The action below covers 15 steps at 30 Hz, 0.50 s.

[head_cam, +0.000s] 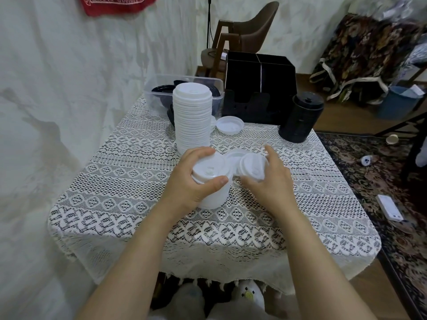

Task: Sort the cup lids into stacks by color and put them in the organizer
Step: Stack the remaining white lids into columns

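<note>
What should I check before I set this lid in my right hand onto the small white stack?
1. Left hand grips the small white stack: ok.
2. Right hand holds a white lid: ok.
3. Colours match, both white: ok.
4. All white lids gathered: not ok, a loose lid lies by the tall white stack.
5. Organizer slots free: cannot tell, interior too dark.
</note>
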Motion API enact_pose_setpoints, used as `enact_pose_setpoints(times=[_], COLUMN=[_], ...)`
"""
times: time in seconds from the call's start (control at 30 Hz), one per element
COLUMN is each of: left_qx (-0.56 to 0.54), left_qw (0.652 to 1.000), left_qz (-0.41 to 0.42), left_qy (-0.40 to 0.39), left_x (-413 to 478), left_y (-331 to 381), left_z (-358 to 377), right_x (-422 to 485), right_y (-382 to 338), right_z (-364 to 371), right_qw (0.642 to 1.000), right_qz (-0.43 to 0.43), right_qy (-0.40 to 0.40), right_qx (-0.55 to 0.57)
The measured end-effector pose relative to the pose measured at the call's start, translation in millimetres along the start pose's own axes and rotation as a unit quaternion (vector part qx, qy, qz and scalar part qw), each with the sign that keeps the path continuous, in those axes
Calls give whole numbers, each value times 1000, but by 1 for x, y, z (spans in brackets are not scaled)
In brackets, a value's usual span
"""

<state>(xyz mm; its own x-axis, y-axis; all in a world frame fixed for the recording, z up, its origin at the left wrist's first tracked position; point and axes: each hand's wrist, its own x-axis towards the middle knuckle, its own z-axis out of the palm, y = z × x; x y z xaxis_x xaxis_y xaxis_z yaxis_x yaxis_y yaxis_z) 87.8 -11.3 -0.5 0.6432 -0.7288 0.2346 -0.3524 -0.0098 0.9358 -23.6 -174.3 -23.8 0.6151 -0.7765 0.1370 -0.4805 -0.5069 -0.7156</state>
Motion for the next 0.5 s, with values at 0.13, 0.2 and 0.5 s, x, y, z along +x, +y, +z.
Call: enact_pose_setpoints(times=[0.13, 0.2, 0.5], left_qx=[-2, -4, 0], left_qw=[1000, 1000, 999], left_qz=[-4, -7, -30], left_qy=[-3, -4, -31], left_x=[0, -1, -2], left_y=[2, 3, 2], left_z=[0, 0, -5], right_x=[-1, -2, -13], right_y=[-7, -12, -42], right_z=[-10, -14, -21], right_qw=[989, 986, 974], right_qz=[-9, -20, -123], right_qy=[31, 40, 18], right_qx=[142, 161, 189])
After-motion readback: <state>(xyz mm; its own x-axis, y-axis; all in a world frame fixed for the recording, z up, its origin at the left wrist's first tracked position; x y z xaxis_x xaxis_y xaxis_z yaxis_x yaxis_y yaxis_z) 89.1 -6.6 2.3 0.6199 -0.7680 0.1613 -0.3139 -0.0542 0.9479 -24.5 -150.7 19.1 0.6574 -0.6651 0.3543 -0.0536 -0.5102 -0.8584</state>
